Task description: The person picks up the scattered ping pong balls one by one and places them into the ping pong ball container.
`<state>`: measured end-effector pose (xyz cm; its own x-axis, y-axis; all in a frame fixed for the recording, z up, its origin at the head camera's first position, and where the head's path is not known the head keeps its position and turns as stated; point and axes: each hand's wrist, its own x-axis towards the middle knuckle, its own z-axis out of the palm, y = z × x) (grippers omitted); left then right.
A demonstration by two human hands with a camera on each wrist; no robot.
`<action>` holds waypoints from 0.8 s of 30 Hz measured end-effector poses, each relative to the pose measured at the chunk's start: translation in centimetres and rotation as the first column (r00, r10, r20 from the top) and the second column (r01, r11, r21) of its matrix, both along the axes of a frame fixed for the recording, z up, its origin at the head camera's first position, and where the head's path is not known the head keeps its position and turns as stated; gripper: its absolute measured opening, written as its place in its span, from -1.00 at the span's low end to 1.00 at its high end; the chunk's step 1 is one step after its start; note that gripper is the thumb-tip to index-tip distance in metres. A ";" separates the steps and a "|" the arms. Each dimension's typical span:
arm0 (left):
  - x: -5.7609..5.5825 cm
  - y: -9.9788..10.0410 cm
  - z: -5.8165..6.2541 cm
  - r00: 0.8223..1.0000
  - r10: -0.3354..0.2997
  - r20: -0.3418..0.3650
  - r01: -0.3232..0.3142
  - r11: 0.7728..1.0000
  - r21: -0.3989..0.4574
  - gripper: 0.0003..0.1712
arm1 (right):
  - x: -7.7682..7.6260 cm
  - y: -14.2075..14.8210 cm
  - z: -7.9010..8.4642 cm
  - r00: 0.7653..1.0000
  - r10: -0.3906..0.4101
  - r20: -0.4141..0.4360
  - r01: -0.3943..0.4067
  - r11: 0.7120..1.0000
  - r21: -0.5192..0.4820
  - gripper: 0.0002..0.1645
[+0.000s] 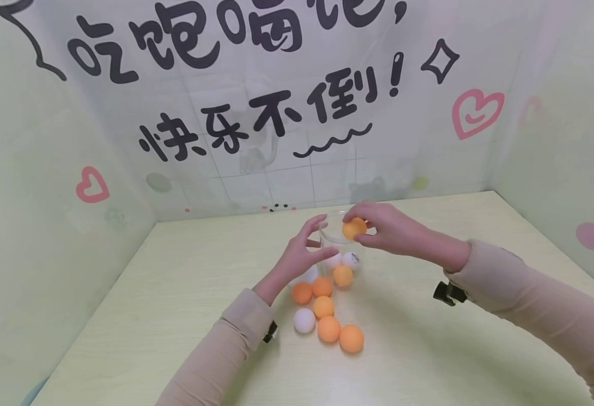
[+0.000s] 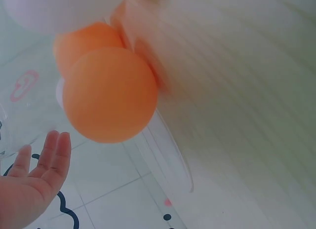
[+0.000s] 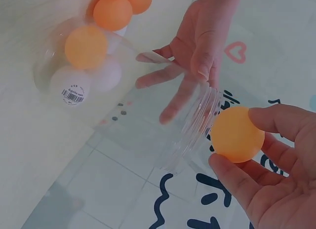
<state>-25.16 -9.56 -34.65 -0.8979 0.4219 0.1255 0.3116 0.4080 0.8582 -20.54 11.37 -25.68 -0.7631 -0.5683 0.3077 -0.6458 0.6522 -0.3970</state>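
Observation:
My right hand [image 1: 384, 226] pinches an orange ping-pong ball [image 3: 238, 134] between thumb and fingers at the mouth of a clear jar [image 3: 133, 115]. Inside the upright jar lie an orange ball [image 1: 342, 276] and two white balls, one with printed marks [image 3: 70, 86]. My left hand [image 1: 301, 255] is beside the jar's left side, thumb and fingers spread part way around it. Its fingers [image 2: 54, 155] look fairly straight in the left wrist view; whether they touch the jar is hard to tell.
In front of the jar, several loose orange balls [image 1: 329, 329] and a white ball [image 1: 304, 320] sit on the pale wooden table [image 1: 175, 316]. A whitish flat edge [image 2: 168, 150] shows behind them. A printed sheet [image 1: 287, 186] backs the table.

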 end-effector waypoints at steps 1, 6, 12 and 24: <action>0.0 0.0 0.0 1.000 0.001 0.000 -0.001 1.000 -0.002 -0.18 | -0.1 0.0 0.0 1.000 -0.003 0.001 0.003 1.000 0.001 -0.65; -0.1 0.0 -0.1 1.000 -0.002 -0.002 0.002 1.000 -0.002 -0.17 | -0.6 -0.2 0.0 0.999 -0.026 0.022 0.026 1.000 -0.002 -0.64; -0.2 0.0 -0.1 1.000 -0.005 -0.003 0.005 1.000 0.003 -0.18 | -1.3 -0.6 -0.2 0.997 -0.051 0.063 0.051 0.999 -0.002 -0.63; -0.2 0.0 -0.1 1.000 -0.007 0.000 0.007 1.000 0.000 -0.17 | -2.3 -1.3 -1.0 0.994 -0.026 0.108 0.025 1.000 0.010 -0.66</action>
